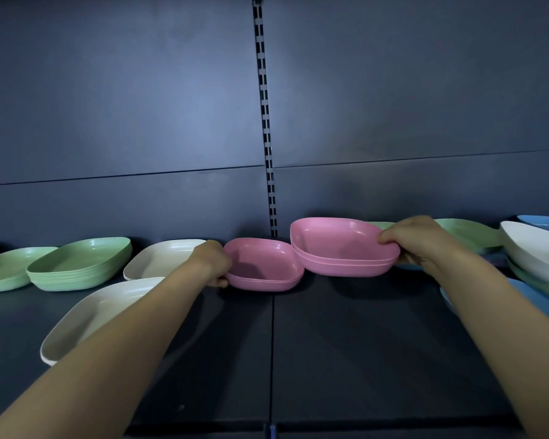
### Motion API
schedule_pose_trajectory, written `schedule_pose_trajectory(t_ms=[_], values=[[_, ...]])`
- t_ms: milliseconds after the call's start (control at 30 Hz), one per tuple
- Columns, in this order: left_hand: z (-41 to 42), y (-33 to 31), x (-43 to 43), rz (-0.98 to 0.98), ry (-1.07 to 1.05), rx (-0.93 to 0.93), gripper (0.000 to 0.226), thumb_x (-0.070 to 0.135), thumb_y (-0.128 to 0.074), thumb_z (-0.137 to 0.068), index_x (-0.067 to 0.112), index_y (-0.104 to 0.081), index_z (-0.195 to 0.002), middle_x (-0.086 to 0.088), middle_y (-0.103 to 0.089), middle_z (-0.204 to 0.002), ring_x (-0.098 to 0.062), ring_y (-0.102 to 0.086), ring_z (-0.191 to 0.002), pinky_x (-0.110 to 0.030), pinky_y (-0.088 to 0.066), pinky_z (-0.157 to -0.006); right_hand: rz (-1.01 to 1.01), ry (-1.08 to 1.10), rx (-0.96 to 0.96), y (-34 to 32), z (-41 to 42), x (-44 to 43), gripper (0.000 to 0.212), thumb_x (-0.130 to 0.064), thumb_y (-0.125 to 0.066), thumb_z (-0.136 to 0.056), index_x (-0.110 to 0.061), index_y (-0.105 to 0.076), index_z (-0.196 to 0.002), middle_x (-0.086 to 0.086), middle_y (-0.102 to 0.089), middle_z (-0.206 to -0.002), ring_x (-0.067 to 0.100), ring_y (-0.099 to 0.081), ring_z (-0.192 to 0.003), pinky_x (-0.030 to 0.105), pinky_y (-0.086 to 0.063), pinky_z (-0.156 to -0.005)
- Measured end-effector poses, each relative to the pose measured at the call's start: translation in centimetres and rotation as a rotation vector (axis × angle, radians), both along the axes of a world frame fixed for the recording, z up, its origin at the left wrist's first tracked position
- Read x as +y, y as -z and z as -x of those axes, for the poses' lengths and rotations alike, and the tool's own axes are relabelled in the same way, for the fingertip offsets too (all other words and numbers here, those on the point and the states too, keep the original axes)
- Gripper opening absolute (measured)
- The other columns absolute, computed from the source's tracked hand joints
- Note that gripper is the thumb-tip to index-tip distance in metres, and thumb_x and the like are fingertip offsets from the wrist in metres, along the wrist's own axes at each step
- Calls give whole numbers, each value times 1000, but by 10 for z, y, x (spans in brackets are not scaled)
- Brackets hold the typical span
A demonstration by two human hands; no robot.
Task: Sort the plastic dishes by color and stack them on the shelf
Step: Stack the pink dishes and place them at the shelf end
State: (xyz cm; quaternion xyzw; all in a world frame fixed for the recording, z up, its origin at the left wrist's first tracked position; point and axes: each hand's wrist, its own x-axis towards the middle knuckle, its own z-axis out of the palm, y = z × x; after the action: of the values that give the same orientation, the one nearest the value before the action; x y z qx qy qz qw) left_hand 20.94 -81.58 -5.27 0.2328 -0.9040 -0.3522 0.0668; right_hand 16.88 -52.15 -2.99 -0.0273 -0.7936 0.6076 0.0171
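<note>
Pink square plastic dishes (343,248) pinched in right hand (412,239); left hand (214,263) grips lower pink stack (263,269) at 9 o'clock.

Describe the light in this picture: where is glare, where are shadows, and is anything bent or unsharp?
Head view: dim overall, with a soft pale glare on the back panel; the left hand throws a dark shadow into the lower pink dishes it grips; the wide lens tilts the panel seams and stretches the white dishes at the right edge.
</note>
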Motion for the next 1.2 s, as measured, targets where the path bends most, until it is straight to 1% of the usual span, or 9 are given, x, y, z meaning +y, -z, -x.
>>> schedule_pose_trajectory(t_ms=[100, 167, 333, 500, 700, 800, 900, 1067, 1200], values=[[-18, -9, 11, -110, 7, 6, 19, -2, -39, -87, 6, -49, -73, -10, -56, -67, -23, -54, -56, -24, -53, -50, 39, -1, -1, -3, -10, 11, 10, 8, -57, -82, 1, -56, -75, 14, -54, -68, 24, -53, -57, 22, -48, -34], [-37, -12, 21, -199, 12, 24, 18, 1, -39, -89, 7, -52, -78, -8, -54, -77, -16, -52, -58, -15, -49, -38, 64, -8, -4, -5, -18, 20, 14, 6, -58, -83, 0, -55, -71, 13, -55, -66, 23, -53, -55, 22, -49, -35], [-92, -7, 56, -366, -1, 46, 17, 4, -41, -91, 7, -57, -87, -4, -55, -72, -11, -51, -61, -13, -47, -36, 84, -77, 10, -7, -48, 47, 8, 5, -55, -86, -2, -58, -83, 11, -54, -69, 19, -53, -57, 17, -49, -35], [-127, 12, 93, -450, 13, 62, 19, 3, -44, -91, 6, -57, -77, -6, -55, -68, -14, -51, -58, -15, -49, -37, 51, -76, 22, -1, -74, 71, 8, 2, -59, -85, -4, -61, -88, 11, -58, -74, 19, -54, -61, 18, -50, -38], [-149, 22, 102, -671, 84, 101, 20, 19, -50, -96, 3, -59, -88, -12, -61, -71, -19, -60, -57, -19, -54, -42, 78, -66, -5, 13, -94, 82, 5, 2, -59, -85, -1, -61, -81, 12, -60, -72, 19, -56, -62, 20, -53, -42], [-155, 27, 95, -682, 143, 113, 25, 26, -52, -95, 3, -60, -90, -13, -63, -75, -15, -63, -51, -18, -53, -43, 119, -92, -28, 18, -104, 73, 5, 0, -60, -85, 0, -63, -88, 11, -63, -75, 19, -59, -65, 22, -54, -44], [-156, 31, 91, -660, 161, 152, 27, 28, -52, -94, 2, -58, -91, -11, -61, -71, -11, -62, -43, -17, -52, -42, 135, -136, -14, 16, -111, 53, 11, 1, -58, -86, -5, -62, -77, 8, -62, -72, 16, -59, -64, 20, -52, -41], [-154, 31, 90, -745, 91, 187, 49, 45, -38, -96, 3, -59, -81, -12, -62, -61, -15, -59, -37, -19, -50, -37, 133, -181, 7, 15, -114, 16, 7, 2, -59, -85, -2, -65, -85, 12, -63, -83, 21, -59, -70, 33, -55, -66], [-151, 26, 90, -750, 95, 145, 60, 54, -32, -95, 2, -60, -84, -17, -62, -72, -21, -62, -47, -19, -51, -39, 8, -143, 27, 23, -111, 0, 12, -2, -60, -84, -3, -61, -72, 12, -60, -79, 22, -57, -67, 31, -55, -63]])
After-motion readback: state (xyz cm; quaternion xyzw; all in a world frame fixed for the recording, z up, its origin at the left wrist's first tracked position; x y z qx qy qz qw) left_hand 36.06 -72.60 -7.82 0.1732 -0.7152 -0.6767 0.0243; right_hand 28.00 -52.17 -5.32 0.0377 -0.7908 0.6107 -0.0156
